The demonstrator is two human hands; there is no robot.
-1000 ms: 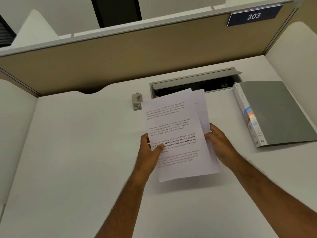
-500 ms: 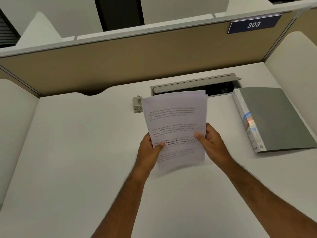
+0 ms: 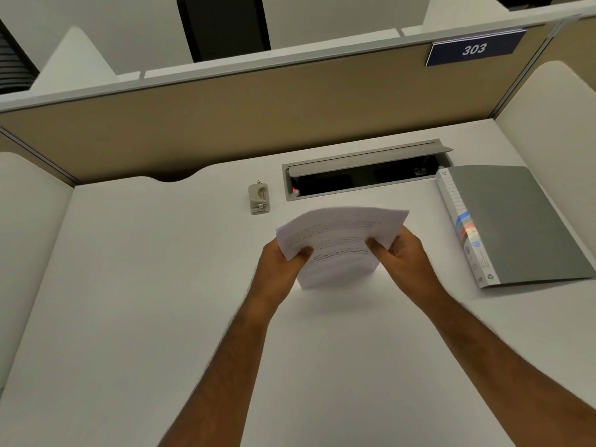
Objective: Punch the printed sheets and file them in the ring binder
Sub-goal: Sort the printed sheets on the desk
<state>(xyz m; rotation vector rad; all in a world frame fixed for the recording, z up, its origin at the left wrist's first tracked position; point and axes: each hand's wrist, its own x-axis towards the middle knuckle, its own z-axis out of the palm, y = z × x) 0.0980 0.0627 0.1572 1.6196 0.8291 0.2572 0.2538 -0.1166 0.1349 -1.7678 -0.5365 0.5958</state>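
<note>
I hold a small stack of printed sheets (image 3: 338,240) upright on the white desk (image 3: 161,301), its lower edge down on the surface and its top tipped away from me. My left hand (image 3: 283,262) grips the stack's left edge, thumb on the front. My right hand (image 3: 400,256) grips the right edge the same way. A small grey hole punch (image 3: 258,199) stands on the desk behind and left of the sheets. The closed grey ring binder (image 3: 516,221) lies flat to the right, spine toward me.
An open cable tray (image 3: 364,175) with a raised metal lid is sunk into the desk behind the sheets. Beige partition walls (image 3: 225,117) close off the back and both sides. A blue sign reading 303 (image 3: 474,48) hangs at the upper right.
The two offset sheets have been squared into one stack. The stack has tipped from facing me to standing on its lower edge on the desk, both hands moving down its sides.
</note>
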